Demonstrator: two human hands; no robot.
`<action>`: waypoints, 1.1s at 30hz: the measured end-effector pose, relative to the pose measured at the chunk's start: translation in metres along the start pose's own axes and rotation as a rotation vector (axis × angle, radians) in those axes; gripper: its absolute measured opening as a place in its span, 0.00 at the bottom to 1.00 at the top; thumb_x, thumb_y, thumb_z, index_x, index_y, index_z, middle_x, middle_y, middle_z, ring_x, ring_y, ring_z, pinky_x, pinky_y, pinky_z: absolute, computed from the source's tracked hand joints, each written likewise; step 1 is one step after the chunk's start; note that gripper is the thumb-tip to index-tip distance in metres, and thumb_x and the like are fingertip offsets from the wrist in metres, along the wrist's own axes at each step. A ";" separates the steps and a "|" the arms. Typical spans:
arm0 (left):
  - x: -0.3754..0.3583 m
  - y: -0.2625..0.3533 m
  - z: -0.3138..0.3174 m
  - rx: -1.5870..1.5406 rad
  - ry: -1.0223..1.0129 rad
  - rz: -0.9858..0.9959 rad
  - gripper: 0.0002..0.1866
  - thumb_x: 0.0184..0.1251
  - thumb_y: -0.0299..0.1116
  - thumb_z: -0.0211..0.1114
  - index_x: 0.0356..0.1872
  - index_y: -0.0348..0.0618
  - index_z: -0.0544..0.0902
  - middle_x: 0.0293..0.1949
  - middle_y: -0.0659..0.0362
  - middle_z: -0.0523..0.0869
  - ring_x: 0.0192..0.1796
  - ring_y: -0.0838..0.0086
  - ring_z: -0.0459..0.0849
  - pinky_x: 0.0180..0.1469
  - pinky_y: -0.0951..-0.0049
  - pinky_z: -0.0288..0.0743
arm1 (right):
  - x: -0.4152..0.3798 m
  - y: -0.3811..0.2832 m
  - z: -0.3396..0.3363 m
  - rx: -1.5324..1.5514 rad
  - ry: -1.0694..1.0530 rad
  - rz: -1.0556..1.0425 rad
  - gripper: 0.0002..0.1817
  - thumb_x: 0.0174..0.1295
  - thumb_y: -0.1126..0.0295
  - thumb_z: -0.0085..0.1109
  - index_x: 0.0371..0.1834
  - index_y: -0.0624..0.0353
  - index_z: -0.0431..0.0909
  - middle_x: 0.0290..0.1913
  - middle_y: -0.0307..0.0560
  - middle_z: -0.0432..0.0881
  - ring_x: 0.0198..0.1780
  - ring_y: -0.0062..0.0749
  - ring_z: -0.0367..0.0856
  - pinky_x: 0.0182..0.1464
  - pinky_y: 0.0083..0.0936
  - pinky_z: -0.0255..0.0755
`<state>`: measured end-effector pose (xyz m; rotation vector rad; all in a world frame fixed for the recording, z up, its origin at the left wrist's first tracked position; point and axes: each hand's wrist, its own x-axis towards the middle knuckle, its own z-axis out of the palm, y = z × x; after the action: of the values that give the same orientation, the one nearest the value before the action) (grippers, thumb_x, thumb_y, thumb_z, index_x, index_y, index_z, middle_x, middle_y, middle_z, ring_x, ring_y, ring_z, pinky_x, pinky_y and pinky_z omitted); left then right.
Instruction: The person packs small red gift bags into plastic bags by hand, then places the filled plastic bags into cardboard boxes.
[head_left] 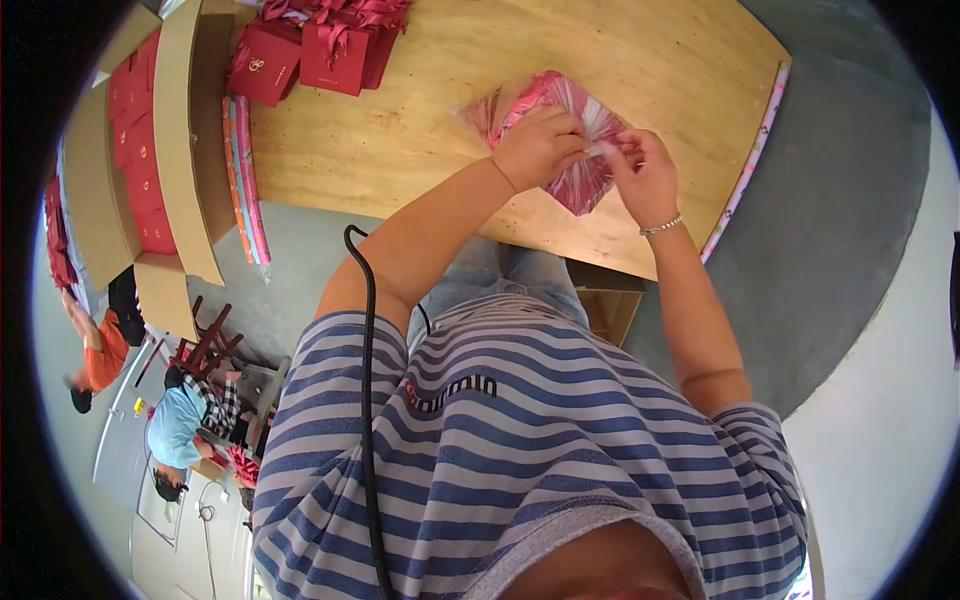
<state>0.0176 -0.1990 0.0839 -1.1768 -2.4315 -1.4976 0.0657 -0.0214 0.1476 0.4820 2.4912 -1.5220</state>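
At far left, an open cardboard box [175, 130] packed with red boxes [140, 150], set against the wooden tabletop [420, 130]; below it, two other people on the floor, one in orange [100, 350], one in light blue [175, 425]; just right of the box, rolls of patterned wrapping paper [245, 180] along the tabletop edge; further right at the top, red gift bags [300, 55] piled on the tabletop; a black cable [368, 400] down over a blue-striped shirt [520, 440]; right of centre, over the tabletop's near half, a pink packet in clear plastic film [560, 130], crinkled and tilted, raised between both hands; left hand [540, 145] curled on top of the packet, grip closed, fingertips pinching the film at the packet's right edge; right hand [645, 175] just beside, touching the left, thumb and forefinger pinched shut on the same bit of film; silver bracelet [662, 227] at the right wrist; at far right, one more roll of patterned paper [748, 165] along the tabletop's slanting edge, grey floor [840, 200] beyond
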 end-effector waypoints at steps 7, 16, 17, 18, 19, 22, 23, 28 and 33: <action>0.004 0.003 -0.007 -0.065 -0.014 -0.060 0.11 0.43 0.29 0.72 0.32 0.44 0.84 0.34 0.60 0.80 0.39 0.65 0.78 0.42 0.67 0.72 | 0.014 0.005 0.000 -0.729 -0.343 -0.298 0.10 0.61 0.61 0.55 0.33 0.56 0.74 0.35 0.50 0.81 0.34 0.48 0.80 0.33 0.40 0.74; 0.007 0.006 -0.008 -0.040 -0.051 0.062 0.09 0.43 0.31 0.72 0.29 0.46 0.85 0.34 0.64 0.79 0.40 0.68 0.77 0.41 0.68 0.71 | 0.000 -0.006 -0.005 -0.620 -0.321 -0.426 0.05 0.59 0.68 0.53 0.28 0.55 0.76 0.27 0.49 0.80 0.30 0.47 0.79 0.30 0.39 0.72; 0.008 0.004 -0.009 -0.035 -0.049 0.059 0.09 0.43 0.31 0.72 0.29 0.46 0.85 0.34 0.64 0.79 0.40 0.68 0.77 0.41 0.68 0.71 | 0.000 -0.006 -0.003 -0.559 -0.261 -0.490 0.05 0.58 0.69 0.53 0.27 0.56 0.75 0.26 0.49 0.79 0.29 0.47 0.79 0.29 0.39 0.72; 0.008 0.003 -0.009 -0.025 -0.056 0.072 0.09 0.43 0.32 0.72 0.29 0.46 0.85 0.34 0.64 0.79 0.39 0.67 0.77 0.42 0.68 0.71 | -0.004 -0.005 -0.002 -0.496 -0.203 -0.547 0.04 0.58 0.70 0.54 0.27 0.56 0.74 0.25 0.49 0.78 0.29 0.47 0.79 0.28 0.38 0.72; 0.007 0.004 -0.010 -0.015 -0.062 0.083 0.09 0.44 0.32 0.72 0.29 0.46 0.85 0.34 0.64 0.79 0.39 0.67 0.76 0.42 0.68 0.71 | -0.008 -0.006 -0.002 -0.492 -0.211 -0.545 0.04 0.58 0.70 0.54 0.27 0.56 0.74 0.25 0.49 0.78 0.29 0.47 0.79 0.28 0.38 0.72; 0.006 0.004 -0.015 0.011 -0.067 0.078 0.09 0.44 0.30 0.72 0.30 0.46 0.84 0.35 0.63 0.79 0.39 0.67 0.76 0.42 0.67 0.71 | -0.007 -0.012 0.001 -0.456 -0.202 -0.526 0.05 0.57 0.71 0.55 0.26 0.57 0.72 0.24 0.49 0.77 0.28 0.47 0.78 0.27 0.38 0.72; 0.006 0.006 -0.014 0.007 -0.069 0.081 0.09 0.44 0.30 0.72 0.30 0.46 0.84 0.35 0.63 0.79 0.39 0.67 0.76 0.42 0.67 0.71 | -0.008 -0.015 0.002 -0.471 -0.197 -0.489 0.05 0.57 0.70 0.55 0.26 0.57 0.72 0.25 0.49 0.77 0.28 0.46 0.78 0.27 0.38 0.72; 0.012 0.014 -0.019 -0.094 -0.032 -0.010 0.11 0.42 0.28 0.72 0.31 0.45 0.84 0.35 0.60 0.78 0.40 0.66 0.76 0.43 0.67 0.71 | -0.005 -0.017 -0.002 -0.506 -0.189 -0.460 0.06 0.58 0.69 0.56 0.26 0.57 0.72 0.26 0.49 0.77 0.28 0.46 0.78 0.27 0.38 0.71; 0.015 0.003 -0.017 -0.139 -0.098 0.083 0.13 0.43 0.29 0.72 0.34 0.46 0.83 0.35 0.62 0.78 0.40 0.67 0.76 0.43 0.67 0.70 | -0.011 -0.014 -0.003 -0.494 -0.191 -0.492 0.04 0.59 0.70 0.56 0.30 0.57 0.76 0.26 0.49 0.78 0.28 0.45 0.78 0.27 0.36 0.71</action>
<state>0.0038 -0.2026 0.1012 -1.3906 -2.3381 -1.6448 0.0707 -0.0268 0.1642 -0.3586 2.8078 -0.9389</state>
